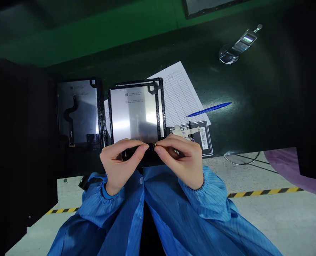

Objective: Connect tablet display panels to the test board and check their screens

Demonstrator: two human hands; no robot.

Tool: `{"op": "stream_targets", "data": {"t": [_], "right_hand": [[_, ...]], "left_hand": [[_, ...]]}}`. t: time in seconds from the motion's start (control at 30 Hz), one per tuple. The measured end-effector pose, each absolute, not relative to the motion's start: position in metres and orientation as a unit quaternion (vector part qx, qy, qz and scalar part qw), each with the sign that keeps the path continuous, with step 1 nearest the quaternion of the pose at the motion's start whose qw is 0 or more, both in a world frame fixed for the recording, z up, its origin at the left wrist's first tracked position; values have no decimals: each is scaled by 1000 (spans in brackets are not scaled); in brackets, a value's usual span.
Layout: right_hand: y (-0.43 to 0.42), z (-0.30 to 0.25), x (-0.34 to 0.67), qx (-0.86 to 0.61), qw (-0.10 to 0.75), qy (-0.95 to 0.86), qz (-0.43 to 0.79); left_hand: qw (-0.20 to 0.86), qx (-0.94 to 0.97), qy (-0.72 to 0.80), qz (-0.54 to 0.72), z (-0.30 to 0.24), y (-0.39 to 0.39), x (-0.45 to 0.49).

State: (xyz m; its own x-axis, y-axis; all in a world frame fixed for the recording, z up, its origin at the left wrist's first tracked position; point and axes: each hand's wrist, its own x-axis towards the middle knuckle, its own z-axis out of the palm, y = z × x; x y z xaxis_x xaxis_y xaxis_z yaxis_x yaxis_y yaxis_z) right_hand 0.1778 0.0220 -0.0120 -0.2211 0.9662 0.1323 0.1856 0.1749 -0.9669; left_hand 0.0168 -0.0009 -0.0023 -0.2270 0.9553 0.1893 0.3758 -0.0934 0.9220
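Observation:
My left hand (123, 161) and my right hand (183, 158) meet at the lower edge of a metal-backed screen panel (133, 117). Each is pinched closed, thumb against forefinger. Between the fingertips is a small black piece (151, 146), like part of a flex cable; the fingers hide most of it. The panel has a black frame and lies on top of another frame. Close by my right hand is a flat black board (205, 133) with beige tape, a barcode label and small electronic parts.
Another screen panel (83, 124) with a black flex cable (71, 115) lies at left. A printed form (186, 89) sits under the stack, a blue pen (209, 109) across it. A shiny metal gauge-like device (239, 46) stands at back right on the dark table (243, 117).

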Motion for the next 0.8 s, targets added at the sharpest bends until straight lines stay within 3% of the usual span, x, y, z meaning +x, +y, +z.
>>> {"op": "stream_targets", "data": {"t": [0.43, 0.8], "right_hand": [[19, -12, 177, -439, 421, -696, 382], [22, -7, 179, -447, 395, -643, 480]], "left_hand": [[298, 586, 602, 453, 2, -1, 14], [324, 537, 613, 481, -5, -1, 15]]}}
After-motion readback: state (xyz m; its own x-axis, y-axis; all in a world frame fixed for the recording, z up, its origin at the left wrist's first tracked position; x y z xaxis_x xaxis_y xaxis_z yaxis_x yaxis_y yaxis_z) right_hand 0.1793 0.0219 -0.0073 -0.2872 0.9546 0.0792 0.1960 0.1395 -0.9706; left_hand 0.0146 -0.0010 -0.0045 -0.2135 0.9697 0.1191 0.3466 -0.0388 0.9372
